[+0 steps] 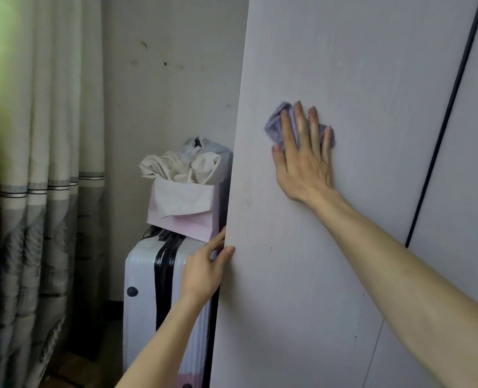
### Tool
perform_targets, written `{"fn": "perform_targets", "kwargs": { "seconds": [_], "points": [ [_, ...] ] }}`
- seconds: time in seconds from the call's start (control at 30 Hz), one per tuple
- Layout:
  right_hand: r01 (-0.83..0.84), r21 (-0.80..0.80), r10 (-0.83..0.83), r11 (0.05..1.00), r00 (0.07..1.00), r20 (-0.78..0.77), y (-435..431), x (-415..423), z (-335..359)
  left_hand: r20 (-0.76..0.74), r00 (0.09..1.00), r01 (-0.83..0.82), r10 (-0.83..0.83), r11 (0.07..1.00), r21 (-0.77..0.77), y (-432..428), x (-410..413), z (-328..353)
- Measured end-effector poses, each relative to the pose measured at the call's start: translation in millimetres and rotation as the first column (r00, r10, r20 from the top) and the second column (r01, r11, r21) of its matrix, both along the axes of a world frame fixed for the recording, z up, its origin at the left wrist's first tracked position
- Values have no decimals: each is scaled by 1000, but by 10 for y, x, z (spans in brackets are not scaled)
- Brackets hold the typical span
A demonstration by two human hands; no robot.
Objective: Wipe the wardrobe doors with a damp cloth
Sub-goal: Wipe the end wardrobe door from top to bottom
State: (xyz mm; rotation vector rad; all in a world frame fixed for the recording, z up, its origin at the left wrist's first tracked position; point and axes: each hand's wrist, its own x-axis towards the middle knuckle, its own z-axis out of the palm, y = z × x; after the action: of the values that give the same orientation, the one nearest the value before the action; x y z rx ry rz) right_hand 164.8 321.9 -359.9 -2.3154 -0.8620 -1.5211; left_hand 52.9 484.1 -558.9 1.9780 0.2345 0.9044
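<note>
Where right hand [306,163] presses, cloth [274,125] against door [358,79]

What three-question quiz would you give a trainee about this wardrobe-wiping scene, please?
1. True or false: the right hand presses the purple cloth against the wardrobe door with straight fingers.
2. What does the left hand grip? A) the cloth B) the door's edge C) the curtain
3. Fill in: the pink paper bag stands on the white ____.
Key: 1 true; 2 B; 3 suitcase.
</note>
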Motion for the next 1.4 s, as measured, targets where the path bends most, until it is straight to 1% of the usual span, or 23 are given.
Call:
{"fn": "perform_targets", "kwargs": {
  "seconds": [0.07, 0.1, 0.17, 0.27, 0.33, 0.4, 0.43, 0.5, 0.57, 0.63, 0.7, 0.77, 0.83, 0.9, 0.97, 1.03, 1.1, 1.13, 1.2, 1.23, 1.27, 1.33, 1.4],
  "points": [
    [-7, 17, 7, 1000, 1000, 3, 90, -29, -17, 19, 1000, 7, -7, 1000, -2, 39, 29, -17],
    [-14, 2, 14, 1000, 1000, 9, 100, -46, -144, 27, 1000, 9, -9, 1000, -5, 49, 33, -23],
    [-17, -88, 19, 996, 1000, 23, 91, -79, -621, 32, 999, 18, -18, 1000, -6, 59, 26, -32],
    [-18, -247, 25, 969, 999, 28, -33, -107, -1549, 36, 998, 42, -43, 999, 21, 66, 38, -63],
    [-12, -343, 30, 939, 998, 47, -132, -113, -1880, 13, 998, 55, -56, 997, 47, 77, 29, -64],
    [-14, -398, 40, 917, 998, 56, -145, -83, -1668, 0, 998, 66, -66, 997, 40, 86, 5, -37],
    [-7, -380, 31, 925, 998, 57, -106, -91, -1433, -8, 997, 71, -70, 997, 38, 85, -4, -22],
    [8, -229, 1, 973, 999, 41, 51, -129, -844, -19, 997, 75, -74, 996, 45, 93, -3, -18],
    [2, -76, -3, 997, 1000, -3, 204, -144, -330, -12, 997, 76, -76, 996, 41, 85, -2, -47],
    [7, -31, -7, 999, 1000, 8, 318, -151, -127, 3, 998, 55, -55, 998, 37, 71, -12, -66],
    [-6, -39, 7, 999, 999, 34, 360, -167, -188, 23, 999, 38, -38, 999, -1, 60, -20, -82],
    [-32, -106, 38, 994, 998, 53, 328, -169, -497, 18, 999, 40, -39, 999, -29, 27, -35, -146],
    [-56, -212, 72, 976, 995, 65, 274, -173, -1028, -15, 998, 53, -53, 998, -27, 23, -65, -249],
    [-66, -333, 96, 941, 993, 74, 168, -177, -1667, -73, 996, 40, -42, 999, -19, 24, -120, -340],
    [-50, -453, 98, 890, 992, 84, 31, -153, -2149, -121, 992, 37, -37, 999, 2, 20, -182, -395],
    [-54, -544, 109, 838, 992, 70, -55, -97, -2202, -156, 987, 32, -25, 999, 42, 23, -243, -410],
    [-54, -573, 110, 818, 992, 63, -105, -73, -1926, -182, 983, 18, -6, 998, 66, 17, -273, -387],
    [-40, -525, 92, 850, 993, 72, -125, -71, -1709, -188, 982, 9, 4, 997, 71, 0, -288, -372],
    [4, -312, 24, 950, 996, 86, -173, -37, -1139, -180, 983, -14, 28, 997, 77, -50, -283, -344],
    [24, -201, -9, 979, 997, 76, -208, -14, -853, -174, 984, -27, 39, 997, 72, -78, -273, -332],
    [39, -113, -33, 993, 998, 58, -248, 16, -596, -166, 985, -38, 48, 997, 63, -98, -260, -321],
    [57, -11, -57, 998, 998, 11, -290, 58, -291, -154, 986, -60, 65, 998, 35, -119, -226, -312],
    [52, 42, -51, 998, 998, -19, -264, 68, -300, -152, 985, -80, 79, 997, 5, -144, -200, -305]
  ]
}}
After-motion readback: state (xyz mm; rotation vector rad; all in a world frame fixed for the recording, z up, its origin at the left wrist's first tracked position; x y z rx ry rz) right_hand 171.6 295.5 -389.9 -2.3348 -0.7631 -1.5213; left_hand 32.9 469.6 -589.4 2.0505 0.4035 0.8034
